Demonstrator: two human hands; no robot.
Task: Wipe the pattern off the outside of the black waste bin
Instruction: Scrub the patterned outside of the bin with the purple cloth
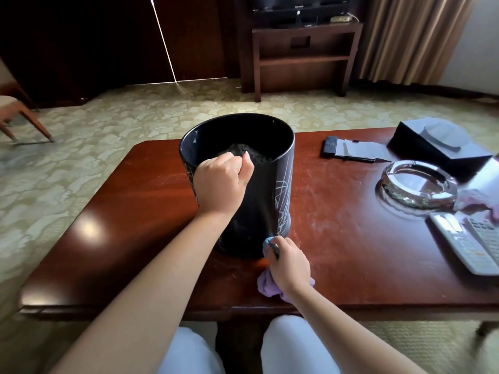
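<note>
A black waste bin point(259, 201) stands upright on the brown wooden table point(135, 220). White scribbled lines point(283, 193) mark its right outer wall, and a few show on the left wall. My left hand point(220, 182) grips the bin's near rim, fingers curled over the edge. My right hand point(289, 263) holds a purple cloth point(267, 286) bunched in its fingers and presses the cloth's blue-tinted end against the bin's lower right side near the base. Dark crumpled material lies inside the bin.
To the right on the table lie a glass ashtray point(417, 184), two remote controls point(464, 247), a black tissue box point(437, 144) and a black notepad holder with paper and a pen point(351, 151). A chair point(16, 109) stands far left, a TV stand point(299, 55) behind.
</note>
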